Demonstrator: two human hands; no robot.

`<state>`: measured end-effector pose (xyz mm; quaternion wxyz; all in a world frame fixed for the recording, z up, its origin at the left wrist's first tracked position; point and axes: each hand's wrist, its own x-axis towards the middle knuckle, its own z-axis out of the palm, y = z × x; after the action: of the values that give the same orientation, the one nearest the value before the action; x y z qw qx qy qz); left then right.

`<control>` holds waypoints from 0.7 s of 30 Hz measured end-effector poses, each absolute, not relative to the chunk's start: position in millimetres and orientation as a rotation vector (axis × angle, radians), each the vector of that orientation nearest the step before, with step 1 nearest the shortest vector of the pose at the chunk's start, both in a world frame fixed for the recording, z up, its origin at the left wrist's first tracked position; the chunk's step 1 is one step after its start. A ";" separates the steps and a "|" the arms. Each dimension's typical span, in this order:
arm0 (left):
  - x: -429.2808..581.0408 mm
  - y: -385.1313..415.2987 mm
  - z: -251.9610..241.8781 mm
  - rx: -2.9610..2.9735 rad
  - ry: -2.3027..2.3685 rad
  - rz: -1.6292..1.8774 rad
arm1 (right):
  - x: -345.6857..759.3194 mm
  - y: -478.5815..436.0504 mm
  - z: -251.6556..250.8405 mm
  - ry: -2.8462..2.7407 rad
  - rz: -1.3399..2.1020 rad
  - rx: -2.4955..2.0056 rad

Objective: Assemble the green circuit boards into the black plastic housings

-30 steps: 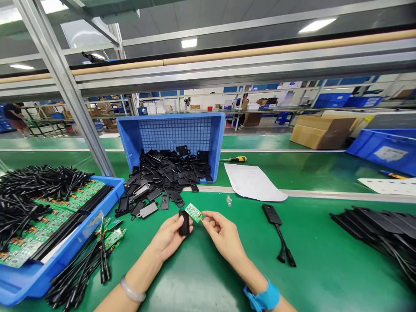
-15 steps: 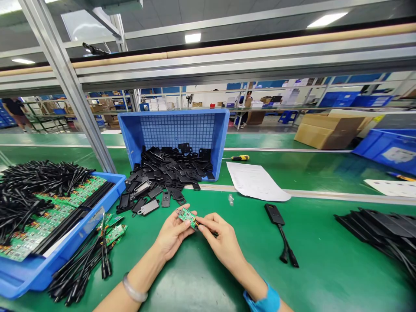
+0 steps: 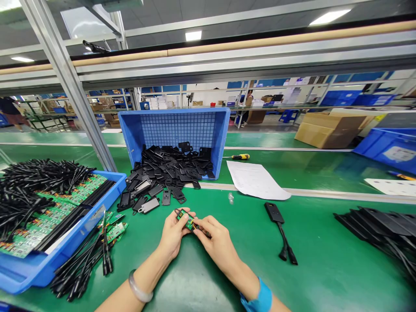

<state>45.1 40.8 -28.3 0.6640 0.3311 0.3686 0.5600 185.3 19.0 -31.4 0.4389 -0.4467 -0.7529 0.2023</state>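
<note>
Green matting [image 3: 325, 268] covers the long bench I look down on, under aluminium framing and ceiling strip lights. Just in front of the tipped blue crate [image 3: 175, 125], my left hand [image 3: 173, 232] and right hand [image 3: 216, 240] meet, the fingers of both pinched on a small green circuit board [image 3: 185, 219]. Right of the crate lies a paper sheet [image 3: 255, 180], its print too small to read.

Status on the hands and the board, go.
Left hand and right hand both pinching green circuit board. Black housings spilled just beyond, not touching. Cabled unit lies right, apart.
</note>
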 end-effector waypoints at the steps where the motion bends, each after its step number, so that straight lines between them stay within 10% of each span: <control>1: 44.8 41.2 -28.5 0.752 0.839 1.268 | 185.2 18.9 -31.4 -1.869 0.507 -1.109; 21: 46.9 31.6 -19.3 0.830 0.899 1.327 | 184.9 24.6 -31.3 -1.665 1.055 -1.167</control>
<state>46.9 31.6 -19.3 0.6194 0.3609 0.3910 0.5772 184.9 24.6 -31.3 0.4127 -0.4639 -0.6621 0.4196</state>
